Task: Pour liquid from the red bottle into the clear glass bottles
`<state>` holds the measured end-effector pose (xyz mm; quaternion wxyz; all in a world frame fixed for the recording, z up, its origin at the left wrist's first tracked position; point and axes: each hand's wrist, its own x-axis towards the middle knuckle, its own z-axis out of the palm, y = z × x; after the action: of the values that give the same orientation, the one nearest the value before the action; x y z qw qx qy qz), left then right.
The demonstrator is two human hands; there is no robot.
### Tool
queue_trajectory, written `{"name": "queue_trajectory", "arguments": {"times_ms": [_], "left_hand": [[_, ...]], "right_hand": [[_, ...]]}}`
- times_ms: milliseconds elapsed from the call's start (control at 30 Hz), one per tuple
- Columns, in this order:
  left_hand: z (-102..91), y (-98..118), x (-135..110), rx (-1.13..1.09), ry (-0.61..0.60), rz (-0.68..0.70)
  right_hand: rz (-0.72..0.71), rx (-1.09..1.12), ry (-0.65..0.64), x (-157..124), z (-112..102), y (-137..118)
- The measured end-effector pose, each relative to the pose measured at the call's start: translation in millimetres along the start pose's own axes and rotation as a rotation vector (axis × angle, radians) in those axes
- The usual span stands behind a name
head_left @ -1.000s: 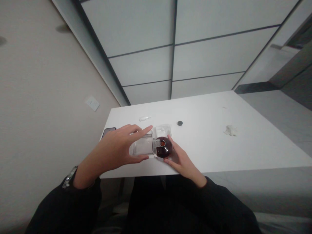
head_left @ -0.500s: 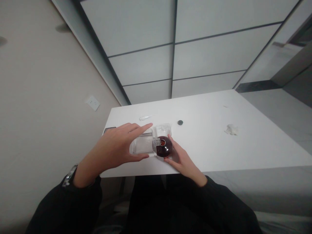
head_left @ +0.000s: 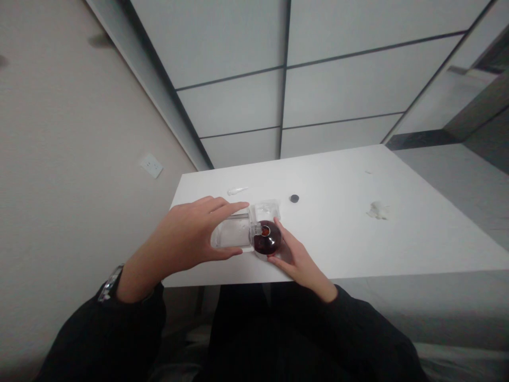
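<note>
My left hand [head_left: 186,239] grips a clear rectangular container [head_left: 233,236], tilted on its side, with its neck pointing right. That neck meets the open mouth of a round bottle of dark red liquid [head_left: 267,241]. My right hand [head_left: 296,260] is wrapped round this bottle from the right and holds it on the white table [head_left: 338,223]. Both hands are near the table's front left edge. A watch [head_left: 106,284] sits on my left wrist.
A small black cap [head_left: 294,198] lies behind the bottle. A clear plastic wrapper [head_left: 265,207] lies just beyond the bottle, and a small clear tube [head_left: 237,190] further back. A crumpled white tissue [head_left: 377,210] is at right. A wall socket [head_left: 151,165] is at left.
Both hands and the two containers keep their pose; the view has shifted slightly, so everything sits a little higher in the picture.
</note>
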<state>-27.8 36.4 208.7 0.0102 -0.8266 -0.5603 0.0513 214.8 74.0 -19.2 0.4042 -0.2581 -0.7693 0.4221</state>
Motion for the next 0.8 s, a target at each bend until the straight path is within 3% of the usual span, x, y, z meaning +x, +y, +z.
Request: {"name": "queue_trajectory", "arguments": {"times_ms": [800], "left_hand": [[-6.5, -2.8, 0.2, 0.027, 0.019, 0.044]], "right_hand": [[0.042, 0.006, -0.017, -0.6, -0.9, -0.2]]}}
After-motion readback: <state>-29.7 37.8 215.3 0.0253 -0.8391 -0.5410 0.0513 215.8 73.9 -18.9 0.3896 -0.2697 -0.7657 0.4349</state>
